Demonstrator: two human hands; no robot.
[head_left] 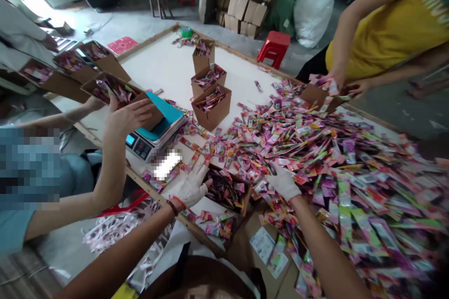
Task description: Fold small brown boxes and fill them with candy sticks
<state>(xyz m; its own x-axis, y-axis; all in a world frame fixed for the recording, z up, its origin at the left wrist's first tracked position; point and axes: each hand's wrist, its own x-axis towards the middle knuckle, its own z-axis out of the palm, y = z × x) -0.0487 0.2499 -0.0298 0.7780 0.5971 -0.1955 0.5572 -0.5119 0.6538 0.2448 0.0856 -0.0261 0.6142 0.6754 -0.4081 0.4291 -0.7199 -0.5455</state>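
My left hand (191, 188), in a white glove with bare tips on thumb and forefinger, lies at the left rim of an open cardboard box (247, 202). Its fingers are spread, touching the box edge. Dark and purple slim packets (224, 189) fill that box. To its right, my right hand (283, 182), also gloved, reaches into the near edge of a big heap of colourful packets (298, 135). The fingers close around some packets there, with the tips partly hidden among them.
Three filled boxes (212, 110) stand mid-table. At left, a co-worker's hands (131, 114) hold a filled box on a scale (140, 147); more filled boxes (52, 79) are behind. A co-worker in yellow (379, 32) handles a box (317, 96) at right. A wooden rim (245, 53) edges the table.
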